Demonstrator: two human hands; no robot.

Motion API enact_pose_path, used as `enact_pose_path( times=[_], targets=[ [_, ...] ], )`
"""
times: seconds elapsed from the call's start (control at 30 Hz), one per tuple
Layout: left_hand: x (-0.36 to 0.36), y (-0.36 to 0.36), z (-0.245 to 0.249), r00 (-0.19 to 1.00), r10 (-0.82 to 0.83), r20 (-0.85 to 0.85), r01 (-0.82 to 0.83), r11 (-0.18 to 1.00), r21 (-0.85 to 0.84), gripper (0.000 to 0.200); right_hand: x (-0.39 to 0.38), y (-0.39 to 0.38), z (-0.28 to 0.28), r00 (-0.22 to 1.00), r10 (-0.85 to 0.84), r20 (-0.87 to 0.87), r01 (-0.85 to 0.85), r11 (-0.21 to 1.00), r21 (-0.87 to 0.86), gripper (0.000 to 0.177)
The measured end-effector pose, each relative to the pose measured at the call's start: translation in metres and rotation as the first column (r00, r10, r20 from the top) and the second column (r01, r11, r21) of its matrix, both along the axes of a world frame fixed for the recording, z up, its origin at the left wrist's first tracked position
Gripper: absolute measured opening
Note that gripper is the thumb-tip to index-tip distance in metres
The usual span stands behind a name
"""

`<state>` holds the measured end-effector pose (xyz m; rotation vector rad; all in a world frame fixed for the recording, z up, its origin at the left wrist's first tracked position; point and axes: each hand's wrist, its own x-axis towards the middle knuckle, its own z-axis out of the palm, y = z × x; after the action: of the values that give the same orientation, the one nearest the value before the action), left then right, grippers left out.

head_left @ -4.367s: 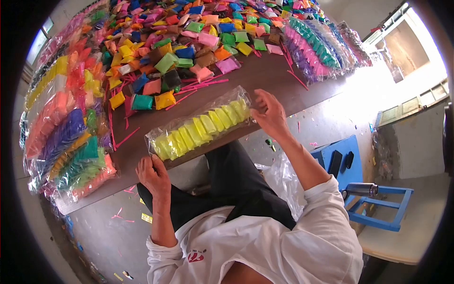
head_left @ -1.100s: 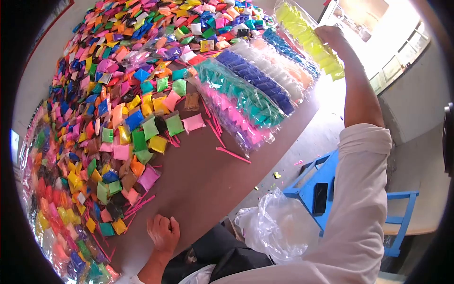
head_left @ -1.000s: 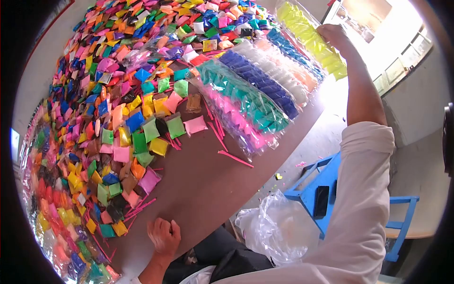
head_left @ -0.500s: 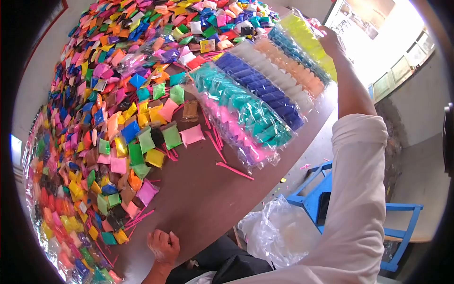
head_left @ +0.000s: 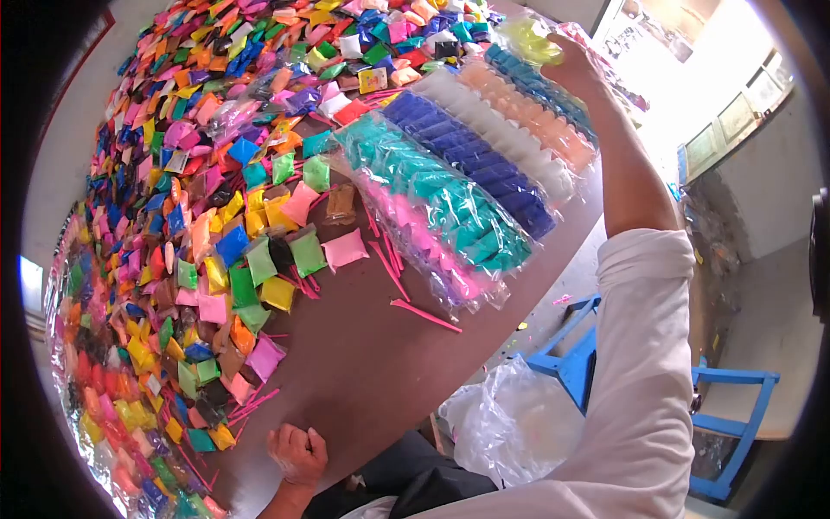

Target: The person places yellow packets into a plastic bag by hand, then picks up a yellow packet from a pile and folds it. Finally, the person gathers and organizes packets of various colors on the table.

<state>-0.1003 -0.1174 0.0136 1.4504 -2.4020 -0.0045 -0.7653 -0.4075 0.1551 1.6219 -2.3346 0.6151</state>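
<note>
My right hand [head_left: 572, 67] is at the far right corner of the table, its fingers closed on a clear bag of yellow packets [head_left: 529, 39]. Just under that hand lies a row of dark teal packets [head_left: 540, 86]. Alongside it are rows of peach [head_left: 519, 117], white [head_left: 488, 128], dark blue [head_left: 471, 156], green [head_left: 441, 199] and pink packets [head_left: 424, 229], in clear plastic. My left hand [head_left: 298, 454] rests curled at the near table edge, fingers folded in, with nothing seen in it.
A large heap of small coloured packets [head_left: 207, 216] covers the left and back of the table [head_left: 363, 363]. Pink strips [head_left: 425, 316] lie loose near the rows. Beyond the right edge are a blue chair frame [head_left: 566, 363] and a clear plastic bag [head_left: 510, 424].
My right hand has moved left and slightly nearer the heap, drawing the yellow packets with it. Their long row now looks bunched and has uncovered the teal row. My left hand stays put.
</note>
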Motion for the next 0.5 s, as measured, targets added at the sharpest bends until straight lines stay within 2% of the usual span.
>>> enact_pose_path(
  times=[0.1, 0.13, 0.23, 0.27, 0.37, 0.4, 0.43, 0.47, 0.5],
  targets=[
    [-0.001, 0.003, -0.001, 1.0, 0.01, -0.012, -0.01, 1.0, 0.019, 0.026, -0.017, -0.008, -0.013, 0.986, 0.119, 0.113, -0.128, 0.989, 0.079, 0.073],
    [0.0, 0.003, -0.002, 1.0, 0.006, -0.015, -0.006, 1.0, 0.023, 0.026, -0.022, -0.015, -0.025, 0.977, 0.094, 0.192, -0.107, 0.993, 0.057, 0.07],
    [0.002, 0.001, -0.001, 1.0, -0.002, -0.018, 0.002, 1.0, 0.022, 0.027, -0.004, -0.01, -0.02, 0.998, -0.06, -0.019, 0.061, 0.993, 0.104, 0.069],
    [0.002, 0.001, -0.001, 1.0, -0.008, -0.02, 0.009, 1.0, 0.025, 0.027, 0.007, -0.005, -0.009, 0.995, -0.093, -0.044, 0.099, 0.979, 0.177, 0.068],
    [0.001, 0.002, -0.002, 1.0, 0.012, -0.011, -0.012, 1.0, 0.009, 0.028, 0.034, 0.013, 0.002, 0.917, -0.178, -0.356, 0.172, 0.984, -0.05, 0.066],
    [-0.002, 0.0, -0.001, 1.0, -0.006, -0.028, 0.006, 1.0, -0.002, 0.027, 0.017, 0.008, -0.01, 0.904, -0.121, -0.41, 0.092, 0.992, -0.091, 0.063],
    [-0.005, -0.003, 0.0, 0.999, -0.009, -0.037, 0.008, 1.0, -0.012, 0.027, 0.002, 0.005, -0.027, 0.916, -0.119, -0.384, 0.094, 0.992, -0.082, 0.059],
    [-0.004, -0.001, 0.003, 0.999, -0.005, -0.038, 0.005, 1.0, -0.017, 0.027, 0.005, 0.007, -0.024, 0.961, -0.166, -0.222, 0.193, 0.975, 0.107, 0.058],
    [-0.003, 0.002, 0.005, 0.999, 0.012, -0.03, -0.012, 1.0, -0.004, 0.026, -0.013, 0.002, -0.035, 0.976, -0.111, -0.187, 0.119, 0.993, 0.027, 0.058]
  ],
)
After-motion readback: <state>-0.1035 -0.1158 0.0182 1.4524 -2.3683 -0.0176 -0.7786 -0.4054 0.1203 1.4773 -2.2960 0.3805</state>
